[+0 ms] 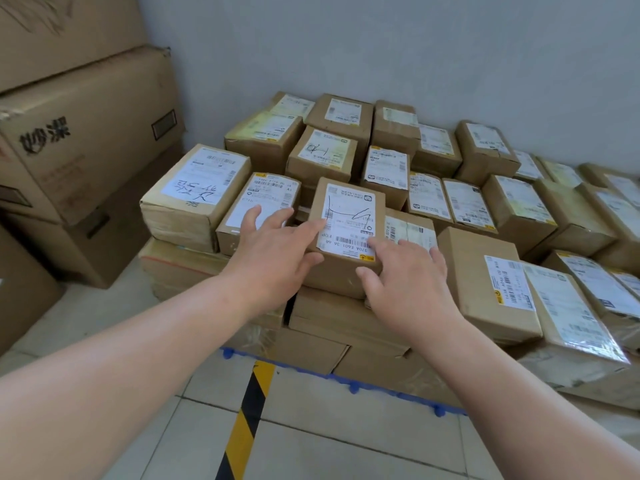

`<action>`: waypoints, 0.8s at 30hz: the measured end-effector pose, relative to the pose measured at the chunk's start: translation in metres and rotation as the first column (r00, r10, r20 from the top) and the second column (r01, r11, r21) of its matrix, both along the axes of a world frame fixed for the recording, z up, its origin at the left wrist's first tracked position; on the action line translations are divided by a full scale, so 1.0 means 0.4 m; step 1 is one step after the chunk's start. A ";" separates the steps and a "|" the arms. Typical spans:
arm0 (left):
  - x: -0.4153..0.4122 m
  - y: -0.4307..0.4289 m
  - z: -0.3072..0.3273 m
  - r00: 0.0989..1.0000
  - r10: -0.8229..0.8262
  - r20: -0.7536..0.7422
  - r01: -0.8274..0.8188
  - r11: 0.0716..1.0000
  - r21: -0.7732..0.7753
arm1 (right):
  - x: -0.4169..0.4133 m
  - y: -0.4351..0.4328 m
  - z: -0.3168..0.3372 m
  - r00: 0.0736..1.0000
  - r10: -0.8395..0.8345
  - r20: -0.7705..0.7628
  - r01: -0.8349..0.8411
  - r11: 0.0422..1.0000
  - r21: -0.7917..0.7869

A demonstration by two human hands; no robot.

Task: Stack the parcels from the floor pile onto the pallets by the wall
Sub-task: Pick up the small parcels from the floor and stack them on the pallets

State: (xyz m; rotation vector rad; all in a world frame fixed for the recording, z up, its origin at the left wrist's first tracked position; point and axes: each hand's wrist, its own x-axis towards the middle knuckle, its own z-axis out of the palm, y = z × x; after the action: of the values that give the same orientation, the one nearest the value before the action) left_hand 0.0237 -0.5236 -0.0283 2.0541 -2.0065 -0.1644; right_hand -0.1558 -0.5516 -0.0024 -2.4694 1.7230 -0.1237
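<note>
Parcel (pixel 349 209) on front row of stack (pixel 485 147), atop blue pallet (pixel 349 384) by wall (pixel 381 46) — L hand (pixel 273 251) & R hand (pixel 405 275), fingers straight and spread, resting on its near corners, not clasping — best nudged flush w/ neighbours, then released.

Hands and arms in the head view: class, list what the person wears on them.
Nothing is worn. The left hand and right hand show no gloves, rings or watch. The left forearm and right forearm are uncovered to the frame edge, with no sleeve in view.
</note>
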 end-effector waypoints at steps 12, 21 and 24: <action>0.013 -0.016 0.002 0.998 -0.059 0.024 0.059 0.998 0.030 | -0.005 -0.008 -0.023 1.000 0.013 0.001 -0.013 1.000 -0.005; 0.085 -0.002 0.048 0.994 0.084 -0.076 -0.095 0.982 -0.162 | 0.056 0.004 0.007 0.991 0.130 0.039 -0.127 0.989 -0.082; 0.172 -0.022 0.048 0.944 0.326 -0.057 -0.331 0.933 -0.140 | 0.120 0.002 0.016 0.971 0.236 0.034 -0.233 0.969 -0.076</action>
State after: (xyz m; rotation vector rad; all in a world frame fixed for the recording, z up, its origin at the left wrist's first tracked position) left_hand 0.0923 -0.5325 -0.0092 2.2341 -1.5729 0.0161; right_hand -0.1079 -0.5507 0.0042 -2.6784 1.4198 -0.2152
